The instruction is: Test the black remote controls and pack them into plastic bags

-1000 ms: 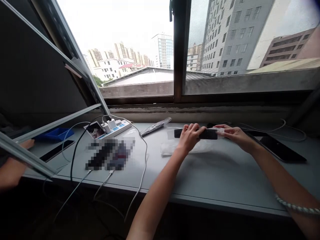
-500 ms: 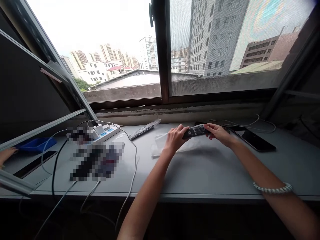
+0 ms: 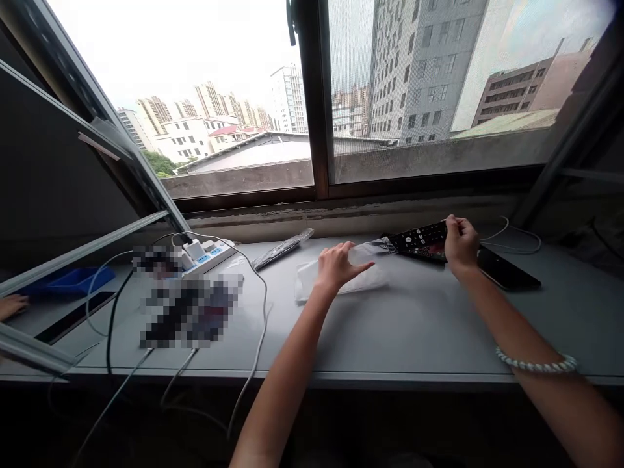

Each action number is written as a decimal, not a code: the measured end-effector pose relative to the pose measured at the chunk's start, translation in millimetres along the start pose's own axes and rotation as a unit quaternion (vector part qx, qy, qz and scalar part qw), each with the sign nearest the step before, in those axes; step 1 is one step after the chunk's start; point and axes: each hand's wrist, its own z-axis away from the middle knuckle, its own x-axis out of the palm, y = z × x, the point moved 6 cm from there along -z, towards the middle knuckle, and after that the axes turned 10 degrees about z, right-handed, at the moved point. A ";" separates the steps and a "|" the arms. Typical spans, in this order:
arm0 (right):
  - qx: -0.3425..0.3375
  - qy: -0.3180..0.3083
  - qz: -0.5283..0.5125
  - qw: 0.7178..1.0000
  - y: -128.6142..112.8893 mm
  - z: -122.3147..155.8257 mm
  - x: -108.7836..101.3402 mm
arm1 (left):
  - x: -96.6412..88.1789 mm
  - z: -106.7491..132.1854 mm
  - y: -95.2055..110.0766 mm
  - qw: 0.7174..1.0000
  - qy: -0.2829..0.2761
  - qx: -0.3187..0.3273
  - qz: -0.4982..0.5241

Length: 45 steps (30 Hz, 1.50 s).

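My R hand (image 3: 461, 242) is clamped on the right end of the remote (image 3: 420, 239), fingers over its far edge. Remote's long axis runs L–R, slightly slanted, keys up, at the far side of the tabletop (image 3: 414, 325) by the window wall. My L hand (image 3: 338, 266) lies on the clear bag (image 3: 370, 281), fingers stretched twd the remote; can't tell if they pinch the film. Bag's end reaches the remote's left tip. Phone (image 3: 509, 276) just beside R hand. Open room nearer me; power strip (image 3: 209, 253) well off left.
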 end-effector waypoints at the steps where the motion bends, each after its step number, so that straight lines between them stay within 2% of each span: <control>1: 0.007 0.034 -0.002 0.999 0.4 0.9 -5.8 | -1.4 0.0 -1.0 1.000 0.008 -0.005 0.000; 3: 0.017 0.076 -0.020 0.997 1.1 4.0 -12.4 | -2.1 -0.6 -3.8 1.000 0.014 -0.020 -0.006; 6: 0.009 0.060 -0.038 0.997 1.3 7.3 -8.7 | 2.6 -2.1 -6.7 0.999 0.003 -0.036 -0.020; 13: 0.037 -0.034 -0.038 0.998 11.5 7.2 15.8 | 26.6 1.2 -10.9 0.997 -0.051 -0.064 -0.003; 18: 0.022 -0.114 -0.023 0.993 9.4 14.3 29.1 | 32.2 2.8 -6.9 0.998 -0.045 -0.014 -0.050; 22: -0.051 -0.179 0.115 0.976 4.4 21.4 36.6 | 32.9 6.2 8.7 0.996 -0.066 0.067 -0.002; 25: -0.102 -0.212 0.254 0.938 1.1 26.9 40.4 | 42.3 13.6 20.8 0.984 -0.125 0.127 0.030; 28: -0.120 -0.231 0.364 0.894 -2.6 33.0 41.1 | 56.1 19.4 23.9 0.976 -0.165 0.144 0.018; 33: -0.098 -0.224 0.429 0.870 -8.7 36.5 35.2 | 69.0 18.6 17.4 0.975 -0.183 0.127 -0.022; 39: -0.104 -0.187 0.462 0.861 -9.1 32.6 30.8 | 61.7 12.4 6.9 0.977 -0.180 0.109 -0.020; 45: -0.088 -0.176 0.475 0.858 -7.2 31.1 26.3 | 57.4 8.8 1.4 0.979 -0.172 0.111 -0.023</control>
